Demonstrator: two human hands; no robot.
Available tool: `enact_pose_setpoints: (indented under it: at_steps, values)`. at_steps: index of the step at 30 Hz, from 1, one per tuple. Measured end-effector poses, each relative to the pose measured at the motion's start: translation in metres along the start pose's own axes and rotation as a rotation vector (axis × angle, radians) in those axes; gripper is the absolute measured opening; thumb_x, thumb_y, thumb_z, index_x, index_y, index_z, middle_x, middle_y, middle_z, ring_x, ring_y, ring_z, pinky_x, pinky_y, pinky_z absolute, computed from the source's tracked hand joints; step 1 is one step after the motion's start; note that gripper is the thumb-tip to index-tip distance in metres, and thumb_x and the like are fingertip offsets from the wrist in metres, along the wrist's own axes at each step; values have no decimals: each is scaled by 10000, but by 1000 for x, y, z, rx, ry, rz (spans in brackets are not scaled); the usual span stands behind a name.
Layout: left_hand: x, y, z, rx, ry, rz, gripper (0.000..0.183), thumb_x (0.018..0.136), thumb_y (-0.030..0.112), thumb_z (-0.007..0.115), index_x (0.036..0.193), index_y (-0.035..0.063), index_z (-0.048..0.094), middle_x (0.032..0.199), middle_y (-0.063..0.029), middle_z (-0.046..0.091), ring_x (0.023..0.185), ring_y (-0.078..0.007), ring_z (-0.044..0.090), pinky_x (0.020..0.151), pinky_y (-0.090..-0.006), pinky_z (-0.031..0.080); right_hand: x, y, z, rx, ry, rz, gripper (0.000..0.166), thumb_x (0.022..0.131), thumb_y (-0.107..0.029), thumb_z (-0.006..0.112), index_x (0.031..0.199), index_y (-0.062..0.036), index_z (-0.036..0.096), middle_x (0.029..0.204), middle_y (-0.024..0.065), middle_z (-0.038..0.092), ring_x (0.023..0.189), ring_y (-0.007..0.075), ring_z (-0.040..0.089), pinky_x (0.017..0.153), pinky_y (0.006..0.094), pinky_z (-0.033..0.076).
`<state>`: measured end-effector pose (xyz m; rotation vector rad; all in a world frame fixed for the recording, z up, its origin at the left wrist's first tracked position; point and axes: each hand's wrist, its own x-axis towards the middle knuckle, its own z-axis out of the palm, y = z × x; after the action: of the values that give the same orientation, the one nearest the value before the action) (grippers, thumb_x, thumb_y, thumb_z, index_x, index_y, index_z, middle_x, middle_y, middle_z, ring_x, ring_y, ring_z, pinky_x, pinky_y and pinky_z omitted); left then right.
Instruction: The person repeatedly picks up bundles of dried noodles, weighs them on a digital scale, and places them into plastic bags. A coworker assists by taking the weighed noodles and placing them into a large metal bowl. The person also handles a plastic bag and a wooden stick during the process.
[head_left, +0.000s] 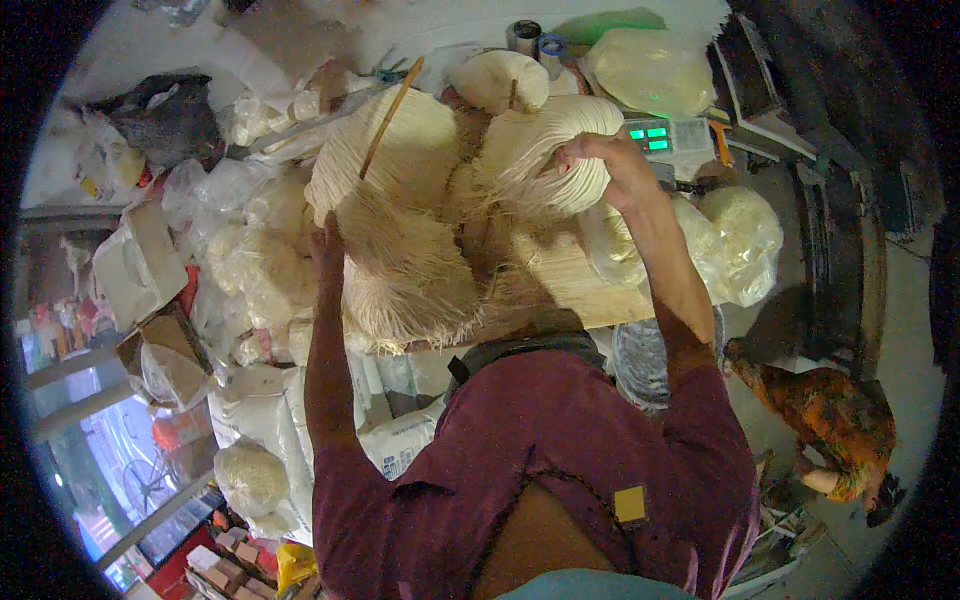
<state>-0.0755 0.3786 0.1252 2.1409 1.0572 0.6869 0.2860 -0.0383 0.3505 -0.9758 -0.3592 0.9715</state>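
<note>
My right hand (621, 166) is shut on a looped bundle of pale dried noodles (551, 142), its fingers curled into the fold and the cut ends fanning out to the left. In shadow, my left hand (325, 238) touches the left edge of a larger noodle pile (409, 142); whether its fingers grip any strands is too dark to tell. A thin wooden stick (391, 116) lies slantwise over that pile. Below it, loose strand ends (412, 300) spread over the near edge of a wooden board (600, 281).
A digital scale (649, 138) with a lit green display stands behind my right hand. Bagged noodles (742, 244) lie to the right, and plastic-wrapped bundles (255, 255) crowd the left. Another noodle roll (501, 81) sits at the back. A person (825, 427) bends at the lower right.
</note>
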Motion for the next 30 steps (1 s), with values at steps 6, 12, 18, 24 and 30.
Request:
enact_pose_setpoints:
  at_steps: [6,12,18,24,30]
  values:
    - [-2,29,0,862,-165,425,578,1021,487,422,774,26,667,689,-168,657,567,-359,586,536,-474,438,-31,-9,46,141,-27,67,188,718,-10,691,852,120,666,811,222,697,733,305,695,733,439,581]
    - [-91,190,40,-400,-999,-172,592,1040,484,317,1191,-16,596,1120,-111,666,1055,-219,610,970,-371,449,-12,50,84,-753,-395,25,285,820,-87,705,1074,31,655,1045,159,677,884,265,640,754,371,501]
    - [-116,297,100,-1512,-910,-665,960,863,754,475,1483,36,330,1056,-127,610,917,-240,595,859,-394,493,-75,93,63,-965,-141,-298,532,818,-318,744,1216,-7,575,1245,166,598,1133,342,559,970,431,444]
    - [-117,332,95,-1848,-1403,-716,966,867,720,499,1544,89,220,687,-71,522,575,-185,504,537,-359,412,-45,57,-25,-1413,91,-587,820,740,-364,793,1413,-57,441,1410,215,485,1299,423,451,1144,479,312]
    - [-70,338,51,-975,-1387,-462,787,813,477,634,1412,34,381,991,-137,517,857,-250,526,732,-386,450,90,187,-41,-564,-957,-18,765,749,-419,823,1316,4,535,1311,173,566,1117,301,588,966,402,471]
